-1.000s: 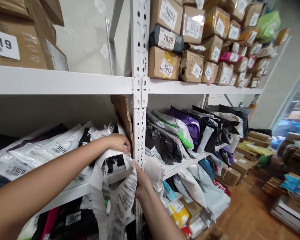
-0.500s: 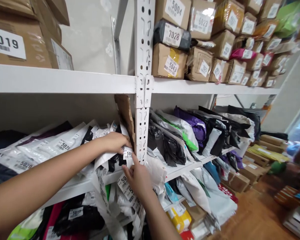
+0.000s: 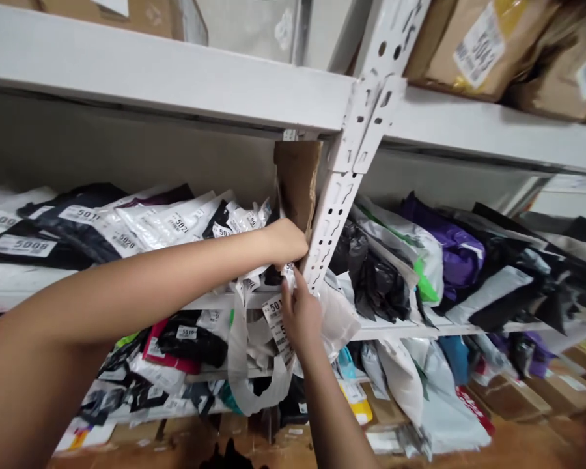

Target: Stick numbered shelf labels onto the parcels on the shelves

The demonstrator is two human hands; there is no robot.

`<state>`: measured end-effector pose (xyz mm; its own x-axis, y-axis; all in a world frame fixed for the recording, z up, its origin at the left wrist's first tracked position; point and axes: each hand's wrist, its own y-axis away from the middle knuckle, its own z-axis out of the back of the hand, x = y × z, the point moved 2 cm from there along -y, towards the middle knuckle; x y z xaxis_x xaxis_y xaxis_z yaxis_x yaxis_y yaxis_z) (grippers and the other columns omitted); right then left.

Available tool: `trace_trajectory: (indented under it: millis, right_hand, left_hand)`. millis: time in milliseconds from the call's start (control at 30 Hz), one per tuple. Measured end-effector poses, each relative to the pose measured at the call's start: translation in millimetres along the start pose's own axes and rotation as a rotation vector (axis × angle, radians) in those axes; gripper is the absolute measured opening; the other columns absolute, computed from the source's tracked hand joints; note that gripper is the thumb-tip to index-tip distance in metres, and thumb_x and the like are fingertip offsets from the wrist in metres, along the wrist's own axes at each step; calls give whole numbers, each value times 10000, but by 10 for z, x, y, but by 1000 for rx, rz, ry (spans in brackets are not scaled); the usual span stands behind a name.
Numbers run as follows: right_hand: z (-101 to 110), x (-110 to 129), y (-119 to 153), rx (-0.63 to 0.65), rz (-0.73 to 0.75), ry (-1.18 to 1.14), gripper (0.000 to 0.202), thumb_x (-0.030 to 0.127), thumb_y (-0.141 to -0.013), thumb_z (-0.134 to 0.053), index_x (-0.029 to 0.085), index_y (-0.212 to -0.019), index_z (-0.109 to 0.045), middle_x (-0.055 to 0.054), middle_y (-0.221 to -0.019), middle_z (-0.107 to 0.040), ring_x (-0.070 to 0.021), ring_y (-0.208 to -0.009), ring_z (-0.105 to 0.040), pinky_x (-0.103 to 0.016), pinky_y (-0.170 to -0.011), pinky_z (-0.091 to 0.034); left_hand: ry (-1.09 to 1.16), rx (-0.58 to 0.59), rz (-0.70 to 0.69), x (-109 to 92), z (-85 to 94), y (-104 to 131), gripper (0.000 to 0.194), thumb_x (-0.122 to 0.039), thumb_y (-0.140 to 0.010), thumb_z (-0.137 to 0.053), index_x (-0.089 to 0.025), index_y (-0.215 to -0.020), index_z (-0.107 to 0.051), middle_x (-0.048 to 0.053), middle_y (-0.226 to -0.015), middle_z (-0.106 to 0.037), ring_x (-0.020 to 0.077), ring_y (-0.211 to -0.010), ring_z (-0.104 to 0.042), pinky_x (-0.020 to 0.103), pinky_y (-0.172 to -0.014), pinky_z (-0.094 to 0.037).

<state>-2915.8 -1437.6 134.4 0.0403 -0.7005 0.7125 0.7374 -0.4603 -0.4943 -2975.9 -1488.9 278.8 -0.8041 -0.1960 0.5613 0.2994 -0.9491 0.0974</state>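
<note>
Apparently light, thin and flexible, the label strip (image 3: 275, 319) should crease or tear easily; a flat pinch on its backing edges, clear of the printed faces, seems best. Location: hanging in a loop before the white shelf edge (image 3: 215, 300), beside the perforated upright (image 3: 328, 228). Right hand (image 3: 303, 316) pinches its upper part between thumb and finger; left hand (image 3: 287, 241) is curled closed just above, contents hidden. Surface: painted shelf bearing bagged parcels (image 3: 176, 225), cardboard sheet (image 3: 297, 185) standing behind. Room: boxes (image 3: 483, 49) overhead, brown floor (image 3: 542, 449) below.
</note>
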Motion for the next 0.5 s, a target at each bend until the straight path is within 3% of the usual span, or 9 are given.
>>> trace_trajectory:
  millis: [100,200,267,333,367,400,500]
  right_hand:
    - [49,29,-45,-6,45,-8,475,410,-920,-307,162,-1226,-573,-50,-608,-610,-183,-511,-517,-276,-513,-284]
    - [50,-14,38,-26,94,-86,475,413,-886,-422,148,-1264,-529,28,-509,-511,-143,-447,-447,-256,-485,-275]
    - [6,-140,216,-82,106,-214,491,393,-840,-522,138,-1259,-519,74,-479,-429,-120,-428,-392,-245,-484,-291]
    - [-98,-359,481,-114,72,-372,413,369,-785,-609,158,-1140,-599,80,-494,-415,-108,-439,-368,-244,-496,-322]
    - [-179,-493,631,-93,26,-442,358,365,-737,-663,171,-1038,-648,76,-498,-422,-106,-445,-368,-245,-495,-329]
    - [-280,-634,782,-36,-58,-504,340,367,-674,-723,182,-956,-679,71,-496,-431,-109,-452,-377,-244,-485,-329]
    - [-621,-988,1201,208,-358,-723,458,324,-469,-851,202,-889,-714,34,-560,-571,-151,-550,-499,-264,-553,-405]
  left_hand:
    - [-77,-55,-61,-21,-55,-77,200,-172,-746,-645,-122,-930,-704,134,-932,-719,283,-870,-638,352,-634,-430]
    - [-66,-73,-59,-53,-106,-33,237,-101,-825,-480,-130,-868,-710,124,-864,-719,267,-843,-642,354,-643,-423]
    - [-42,-93,28,-113,-148,154,325,-41,-824,-405,-123,-943,-696,136,-911,-711,256,-792,-645,353,-619,-416]
    - [41,-126,186,-238,-249,482,410,-47,-834,-379,-145,-1161,-605,150,-1075,-675,234,-724,-644,349,-584,-410]
    - [135,-136,271,-327,-347,678,459,-77,-849,-379,-204,-1264,-529,128,-1165,-646,213,-690,-641,340,-574,-411]
    - [276,-133,304,-437,-485,873,402,-159,-885,-379,-261,-1234,-552,80,-1149,-662,195,-680,-640,327,-581,-419]
    - [709,88,307,-792,-1157,1317,247,-349,-886,-444,-325,-908,-689,-27,-862,-735,182,-764,-668,282,-660,-448]
